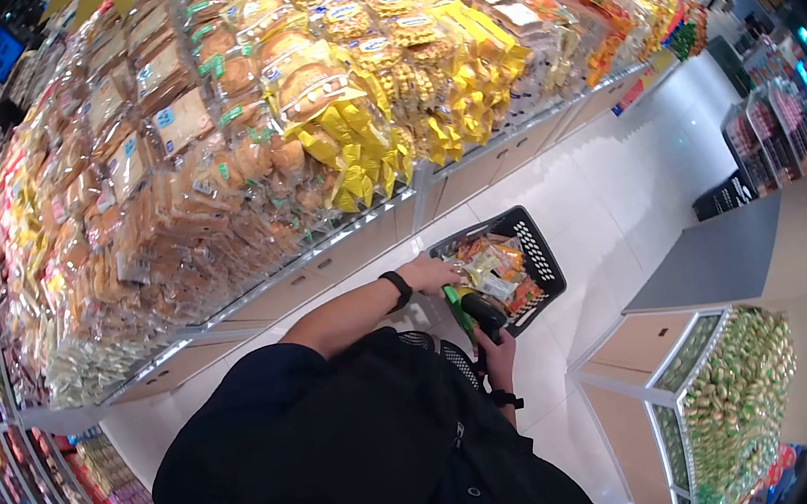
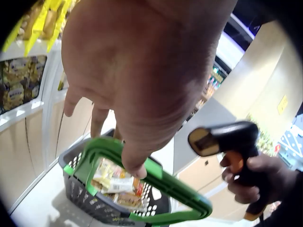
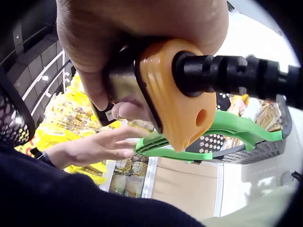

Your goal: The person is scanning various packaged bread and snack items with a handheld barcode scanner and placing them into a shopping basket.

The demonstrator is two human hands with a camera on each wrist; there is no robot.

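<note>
My left hand [image 1: 431, 274] reaches out over a black shopping basket [image 1: 540, 255] that holds several snack packets [image 1: 491, 266]. Its fingers are straight, and the fingertips [image 2: 135, 168] are at the basket's green handle [image 2: 170, 182]; I cannot tell whether they press on it. My right hand [image 1: 496, 351] grips a black and orange barcode scanner [image 1: 481, 308] just beside the basket, with the fingers [image 3: 142, 28] wrapped round its grip [image 3: 175, 94]. In the right wrist view the left hand [image 3: 94, 149] lies flat next to the green handle [image 3: 189, 142].
A long shelf of bagged bread and yellow snack packs [image 1: 303, 93] runs along the far side of a white tiled aisle [image 1: 617, 185]. A grey counter [image 1: 727, 258] and a bin of green-wrapped goods [image 1: 733, 393] stand on the near right.
</note>
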